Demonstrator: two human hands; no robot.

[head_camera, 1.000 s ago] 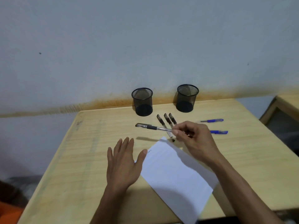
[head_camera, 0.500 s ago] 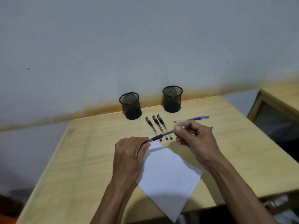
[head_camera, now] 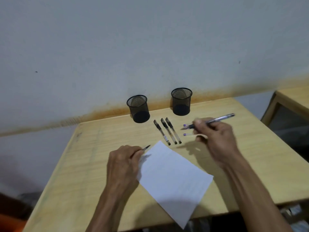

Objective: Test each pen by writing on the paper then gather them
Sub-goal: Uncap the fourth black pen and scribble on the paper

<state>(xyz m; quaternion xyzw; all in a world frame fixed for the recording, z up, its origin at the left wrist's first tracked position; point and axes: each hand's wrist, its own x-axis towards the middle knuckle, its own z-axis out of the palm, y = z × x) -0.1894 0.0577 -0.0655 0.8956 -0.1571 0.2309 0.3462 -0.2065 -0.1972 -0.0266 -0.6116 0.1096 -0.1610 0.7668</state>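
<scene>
My right hand (head_camera: pixel 212 131) grips an uncapped black pen (head_camera: pixel 220 118) above the table, its tip pointing left. My left hand (head_camera: pixel 124 158) holds the pen's black cap (head_camera: pixel 146 147) beside the left corner of the white paper (head_camera: pixel 172 171). Three capped black pens (head_camera: pixel 167 131) lie side by side beyond the paper. Two blue pens (head_camera: pixel 187 129) lie to their right, mostly hidden behind my right hand.
Two black mesh pen cups stand near the wall, one at the left (head_camera: pixel 138 108) and one at the right (head_camera: pixel 181 101). The wooden table (head_camera: pixel 83 164) has its front edge just below the paper. A second table (head_camera: pixel 294 101) stands at the right.
My hands have pulled apart: the cap came off in my left hand, and my right hand drew the pen to the right. The head view shifted slightly.
</scene>
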